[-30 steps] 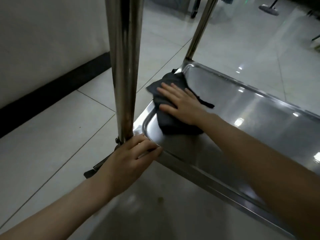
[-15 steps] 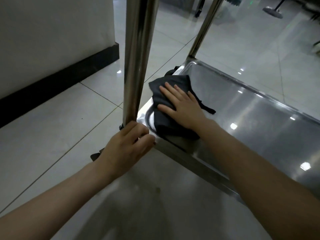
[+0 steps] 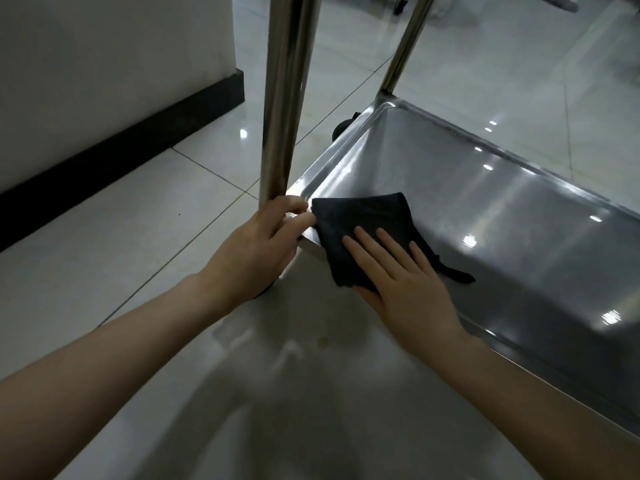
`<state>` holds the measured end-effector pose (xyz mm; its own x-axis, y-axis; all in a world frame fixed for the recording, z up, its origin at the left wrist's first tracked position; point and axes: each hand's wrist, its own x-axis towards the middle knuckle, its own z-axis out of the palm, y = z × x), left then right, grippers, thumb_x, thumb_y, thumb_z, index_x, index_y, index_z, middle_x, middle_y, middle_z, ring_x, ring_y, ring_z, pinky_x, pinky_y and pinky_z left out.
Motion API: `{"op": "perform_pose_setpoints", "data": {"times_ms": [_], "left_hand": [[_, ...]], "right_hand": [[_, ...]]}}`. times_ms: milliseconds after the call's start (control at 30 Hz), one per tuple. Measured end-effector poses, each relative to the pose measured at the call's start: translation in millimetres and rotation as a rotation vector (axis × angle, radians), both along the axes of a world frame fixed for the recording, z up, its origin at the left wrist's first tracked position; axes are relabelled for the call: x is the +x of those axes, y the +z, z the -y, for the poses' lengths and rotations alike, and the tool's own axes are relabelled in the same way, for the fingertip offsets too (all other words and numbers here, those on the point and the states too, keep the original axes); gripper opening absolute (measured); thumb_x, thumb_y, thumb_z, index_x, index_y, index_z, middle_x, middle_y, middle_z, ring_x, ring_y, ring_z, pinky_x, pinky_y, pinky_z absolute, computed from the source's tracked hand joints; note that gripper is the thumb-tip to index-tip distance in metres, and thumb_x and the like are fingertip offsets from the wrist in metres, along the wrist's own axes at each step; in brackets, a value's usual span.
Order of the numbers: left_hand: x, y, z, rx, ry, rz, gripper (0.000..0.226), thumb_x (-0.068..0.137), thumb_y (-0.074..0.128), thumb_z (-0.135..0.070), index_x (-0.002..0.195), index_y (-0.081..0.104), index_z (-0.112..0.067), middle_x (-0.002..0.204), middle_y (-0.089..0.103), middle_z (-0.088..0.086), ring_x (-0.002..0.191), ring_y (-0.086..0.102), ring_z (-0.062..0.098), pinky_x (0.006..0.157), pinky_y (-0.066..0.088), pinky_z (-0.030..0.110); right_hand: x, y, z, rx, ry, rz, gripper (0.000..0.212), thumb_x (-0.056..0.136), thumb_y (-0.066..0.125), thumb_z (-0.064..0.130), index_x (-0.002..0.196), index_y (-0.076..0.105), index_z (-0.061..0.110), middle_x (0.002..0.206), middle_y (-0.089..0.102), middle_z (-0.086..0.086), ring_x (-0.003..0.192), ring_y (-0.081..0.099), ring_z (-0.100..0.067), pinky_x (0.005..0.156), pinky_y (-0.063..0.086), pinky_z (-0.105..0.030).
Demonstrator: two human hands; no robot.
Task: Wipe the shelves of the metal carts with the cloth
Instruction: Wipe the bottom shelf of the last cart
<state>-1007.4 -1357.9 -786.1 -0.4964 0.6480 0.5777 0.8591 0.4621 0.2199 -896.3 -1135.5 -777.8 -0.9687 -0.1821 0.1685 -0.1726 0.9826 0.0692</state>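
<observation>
Nearest, two bare forearms reach in from the bottom edge. The left hand point(image 3: 254, 247) curls its fingers point(image 3: 294, 206) round the near corner of the metal cart's shelf point(image 3: 502, 216), right at the foot of the near post point(image 3: 282, 98). The right hand point(image 3: 408, 285) lies flat on the dark cloth point(image 3: 360, 220) and presses on it, its fingers point(image 3: 398, 252) straight and slightly spread. The cloth covers that same shelf corner and drapes over the near rim, with its left point just beside the left fingers. A thin strip of it trails out just right of the right fingers. Beyond the fingers the shiny shelf runs away to the right, and a far post point(image 3: 403, 46) rises from its far corner. Left of the left fingers lie pale floor tiles point(image 3: 121, 244) — past them, a white wall with black skirting point(image 3: 121, 150).
</observation>
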Motion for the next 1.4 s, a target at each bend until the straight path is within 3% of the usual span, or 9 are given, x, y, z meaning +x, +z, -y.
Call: {"op": "perform_pose_setpoints", "data": {"times_ms": [133,267,433,533,633,767,967,1200,1400], "left_hand": [[0.6,6.1,-6.5,0.039,0.044,0.078,0.023,0.093,0.049,-0.005,0.112,0.059,0.001,0.12,0.056,0.019,0.08,0.059,0.028,0.062,0.055,0.039],[2.9,8.5,-9.9,-0.003,0.111,0.159,0.028,0.092,0.047,-0.011,0.119,0.052,-0.007,0.127,0.05,0.012,0.083,0.061,0.031,0.065,0.058,0.043],[7.1,5.7,-13.0,-0.046,0.129,0.09,0.028,0.093,0.046,-0.012,0.118,0.057,-0.005,0.123,0.055,0.012,0.101,0.059,0.031,0.066,0.057,0.048],[14.4,-0.6,-19.4,-0.115,0.055,0.02,0.034,0.092,0.052,-0.017,0.121,0.061,-0.002,0.126,0.059,0.017,0.112,0.057,0.033,0.089,0.053,0.046],[26.4,-8.1,-28.1,-0.208,-0.033,0.043,0.05,0.089,0.055,-0.025,0.134,0.055,-0.002,0.141,0.051,0.017,0.132,0.047,0.03,0.113,0.034,0.039],[33.2,-7.5,-27.4,-0.265,0.007,0.173,0.064,0.085,0.063,-0.028,0.141,0.046,-0.003,0.144,0.047,0.017,0.134,0.043,0.032,0.113,0.035,0.049],[36.6,-5.1,-26.7,-0.32,0.007,0.103,0.065,0.088,0.046,-0.039,0.14,0.046,-0.001,0.143,0.047,0.018,0.132,0.044,0.033,0.113,0.031,0.041],[61.6,-2.2,-62.1,-0.329,0.021,0.067,0.063,0.087,0.045,-0.045,0.137,0.05,-0.007,0.142,0.05,0.011,0.134,0.044,0.029,0.115,0.026,0.046],[94.6,1.6,-118.4,-0.313,-0.087,0.129,0.061,0.086,0.044,-0.044,0.127,0.058,-0.001,0.144,0.049,0.014,0.132,0.049,0.03,0.114,0.031,0.047]], "right_hand": [[-37.9,0.2,36.5,-0.064,-0.188,0.084,0.064,0.098,0.037,0.054,0.154,0.021,0.03,0.162,0.02,0.001,0.148,0.02,-0.03,0.115,0.021,-0.058],[-56.9,-1.6,50.7,-0.007,-0.175,0.115,0.063,0.099,0.028,0.057,0.155,0.012,0.031,0.164,0.012,0.002,0.15,0.012,-0.028,0.117,0.016,-0.057],[22.1,2.3,-24.4,0.111,-0.047,0.022,0.059,0.097,0.04,0.046,0.152,0.033,0.024,0.157,0.034,-0.001,0.142,0.036,-0.026,0.108,0.037,-0.056],[60.9,5.1,-56.7,0.105,-0.089,-0.009,0.059,0.095,0.04,0.046,0.147,0.042,0.019,0.153,0.04,-0.003,0.139,0.041,-0.028,0.103,0.043,-0.057],[35.7,5.1,-35.1,0.026,-0.186,0.066,0.065,0.096,0.037,0.054,0.152,0.033,0.021,0.158,0.03,-0.003,0.144,0.03,-0.032,0.112,0.03,-0.059],[-15.7,-6.0,6.8,-0.006,-0.202,0.086,0.066,0.099,0.034,0.054,0.156,0.013,0.027,0.164,0.012,-0.001,0.149,0.011,-0.031,0.118,0.009,-0.054],[68.0,1.5,-66.1,0.063,-0.027,0.035,0.063,0.097,0.052,0.038,0.153,0.029,0.024,0.158,0.03,-0.003,0.144,0.032,-0.026,0.114,0.033,-0.049],[163.4,8.9,-130.6,-0.015,-0.297,-0.018,0.066,0.082,0.077,0.027,0.142,0.05,0.014,0.149,0.043,-0.007,0.136,0.042,-0.034,0.105,0.04,-0.057],[83.6,4.3,-80.3,-0.019,-0.229,0.117,0.062,0.099,0.039,0.052,0.154,0.02,0.032,0.163,0.012,0.006,0.151,0.009,-0.022,0.121,0.009,-0.049]]}}
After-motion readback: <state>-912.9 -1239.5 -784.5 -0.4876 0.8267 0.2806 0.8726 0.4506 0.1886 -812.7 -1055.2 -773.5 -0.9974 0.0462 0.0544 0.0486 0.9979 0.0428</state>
